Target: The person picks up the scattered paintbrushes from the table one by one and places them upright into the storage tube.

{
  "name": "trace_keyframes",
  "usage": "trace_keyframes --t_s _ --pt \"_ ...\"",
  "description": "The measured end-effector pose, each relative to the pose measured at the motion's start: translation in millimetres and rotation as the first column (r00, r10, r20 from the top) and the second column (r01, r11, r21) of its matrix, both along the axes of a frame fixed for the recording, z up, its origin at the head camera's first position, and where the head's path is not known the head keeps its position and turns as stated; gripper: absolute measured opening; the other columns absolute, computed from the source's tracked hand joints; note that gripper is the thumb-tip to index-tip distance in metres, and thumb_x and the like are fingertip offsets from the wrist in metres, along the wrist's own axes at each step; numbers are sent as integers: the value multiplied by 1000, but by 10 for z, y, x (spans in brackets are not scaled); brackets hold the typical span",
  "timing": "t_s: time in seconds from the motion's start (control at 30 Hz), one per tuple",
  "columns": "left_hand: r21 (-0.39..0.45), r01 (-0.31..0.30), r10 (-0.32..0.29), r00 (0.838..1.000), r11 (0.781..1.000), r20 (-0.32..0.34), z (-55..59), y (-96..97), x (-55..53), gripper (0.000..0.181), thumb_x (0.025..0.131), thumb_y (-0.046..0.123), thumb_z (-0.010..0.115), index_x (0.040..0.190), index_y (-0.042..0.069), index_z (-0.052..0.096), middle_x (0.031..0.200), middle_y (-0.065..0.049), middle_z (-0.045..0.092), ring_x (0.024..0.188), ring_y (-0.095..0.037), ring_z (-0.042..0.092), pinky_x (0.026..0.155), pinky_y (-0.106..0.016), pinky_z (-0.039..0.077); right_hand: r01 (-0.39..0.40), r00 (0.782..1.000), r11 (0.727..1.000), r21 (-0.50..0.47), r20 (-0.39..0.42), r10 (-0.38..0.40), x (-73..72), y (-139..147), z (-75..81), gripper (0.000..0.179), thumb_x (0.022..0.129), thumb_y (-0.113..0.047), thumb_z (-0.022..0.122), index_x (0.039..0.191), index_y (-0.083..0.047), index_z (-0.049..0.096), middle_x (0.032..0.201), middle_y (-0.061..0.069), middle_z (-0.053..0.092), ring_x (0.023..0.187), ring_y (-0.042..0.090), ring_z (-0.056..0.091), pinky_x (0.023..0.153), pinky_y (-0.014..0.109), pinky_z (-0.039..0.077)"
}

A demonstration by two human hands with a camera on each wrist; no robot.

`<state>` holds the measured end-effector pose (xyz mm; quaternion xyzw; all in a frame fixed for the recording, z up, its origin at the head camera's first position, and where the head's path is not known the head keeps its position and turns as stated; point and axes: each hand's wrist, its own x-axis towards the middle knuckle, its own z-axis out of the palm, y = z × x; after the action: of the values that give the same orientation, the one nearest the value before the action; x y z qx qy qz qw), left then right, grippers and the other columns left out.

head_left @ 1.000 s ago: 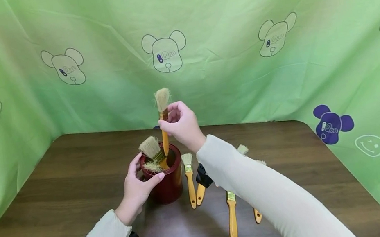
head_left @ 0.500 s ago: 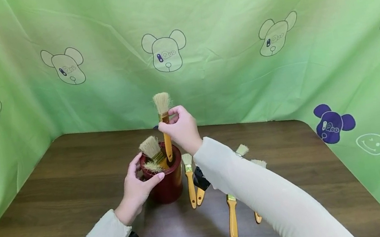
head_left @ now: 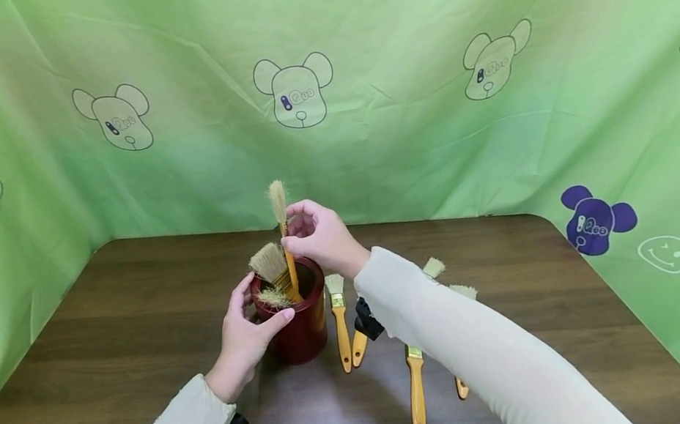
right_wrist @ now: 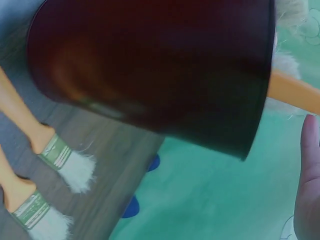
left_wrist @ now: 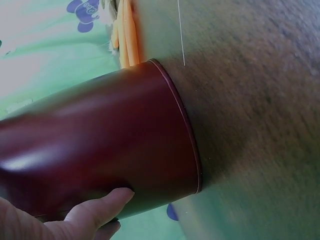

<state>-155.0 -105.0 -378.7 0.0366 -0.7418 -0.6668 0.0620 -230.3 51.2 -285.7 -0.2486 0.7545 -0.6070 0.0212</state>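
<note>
On the table point(head_left: 132, 334) stood a dark red cup point(head_left: 299, 333), its side gripped by the left hand point(head_left: 243, 338). Over the rim, the right hand point(head_left: 326, 240) pinched a paintbrush point(head_left: 292, 270), bristles up, its handle tip apparently inside.

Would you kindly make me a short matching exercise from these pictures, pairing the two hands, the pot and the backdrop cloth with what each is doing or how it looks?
Column one
1. left hand
2. right hand
3. pot
4. backdrop cloth

Column two
A. green, hanging behind the table
B. pinching a brush with its bristles up
C. dark red, standing upright
D. gripping the side of a container

Right pairs: 1-D, 2-B, 3-C, 4-A.
</note>
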Motion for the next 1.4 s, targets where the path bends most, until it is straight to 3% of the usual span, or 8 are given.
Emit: trace_keyframes --t_s 0.3,0.53,0.83,1.03,1.23,1.4 --pt "4 2 -2 1000 1000 11 0 7 7 82 77 6 75 147 7 33 127 -21 45 111 -36 51 89 -42 44 44 999 999 24 12 -44 -38 140 -150 38 79 -1 62 115 6 53 88 8 60 76 13 53 68 25 45" --pt "10 4 -4 1000 1000 7 -7 15 6 82 77 6 75 147 7 33 128 -21 45 111 -36 51 89 -42 44 74 997 997 -21 32 -73 -22 178 -198 37 78 2 63 114 7 54 84 4 60 74 11 54 67 22 45" --pt "15 0 0 1000 1000 15 3 13 23 82 78 6 75 148 8 32 129 -21 45 112 -35 51 88 -40 45 168 986 983 -70 -3 -168 -22 291 -223 35 80 4 65 113 6 55 80 1 57 69 10 54 66 24 50" --pt "5 -2 2 1000 1000 26 17 9 21 83 78 6 75 148 9 32 130 -21 44 115 -36 50 90 -42 44 247 969 969 11 23 -247 -33 582 -225 36 82 3 67 115 7 54 80 2 56 69 9 54 64 27 53" --pt "19 10 -10 1000 1000 29 17 17 22 83 78 5 75 148 8 30 131 -22 43 117 -37 48 93 -45 43 316 948 939 136 4 -320 -33 1005 -224 37 84 -3 68 117 7 53 84 5 57 73 10 53 63 24 52" --pt "27 7 -8 1000 1000 29 7 20 27 83 78 5 75 148 8 30 131 -22 42 118 -37 48 94 -45 42 366 928 906 214 -13 -372 2 1413 -325 36 86 -4 66 117 9 53 84 4 56 71 8 52 61 21 50"
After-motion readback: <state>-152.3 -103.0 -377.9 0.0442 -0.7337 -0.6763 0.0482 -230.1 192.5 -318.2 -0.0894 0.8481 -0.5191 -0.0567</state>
